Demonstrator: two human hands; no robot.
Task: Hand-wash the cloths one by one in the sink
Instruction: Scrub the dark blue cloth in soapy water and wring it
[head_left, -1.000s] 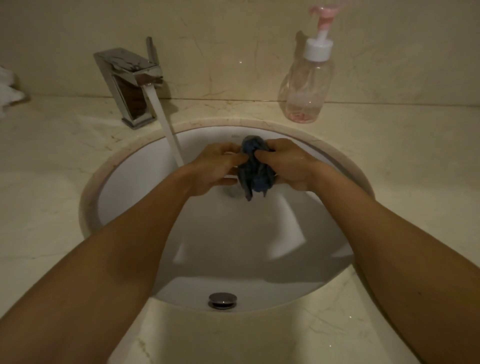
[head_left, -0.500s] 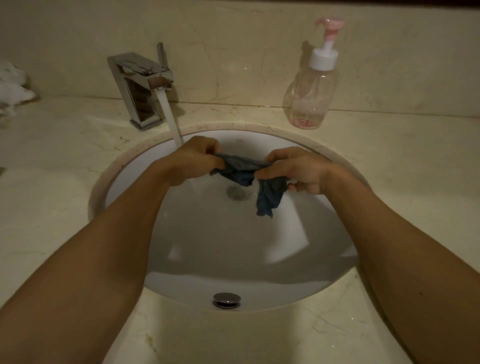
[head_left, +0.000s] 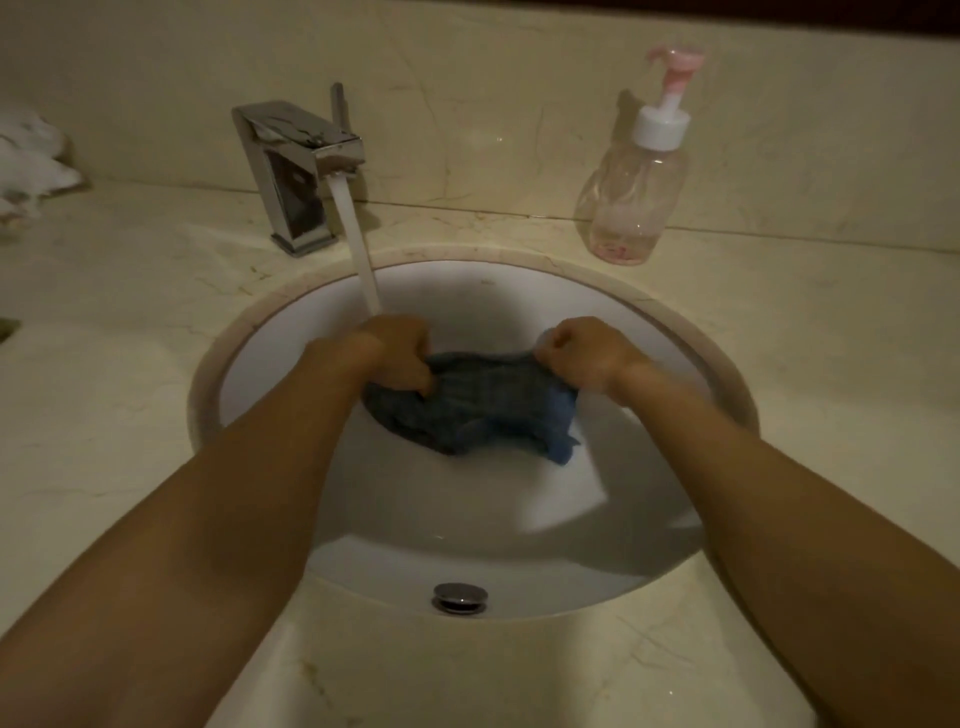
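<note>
Presently, the dark blue-grey checked cloth (head_left: 483, 410) is held inside the round white sink (head_left: 467, 519), toward its far rim, with its long axis running left to right between both hands and its slack hanging below them. The left hand (head_left: 392, 358) and the right hand (head_left: 587, 358) are apart, each with fingers curled tight around one upper end of the cloth. The water stream (head_left: 358, 249) from the square chrome tap (head_left: 296, 171) lands at the back of the left hand, so the cloth's middle is judged to lie right of the flow.
</note>
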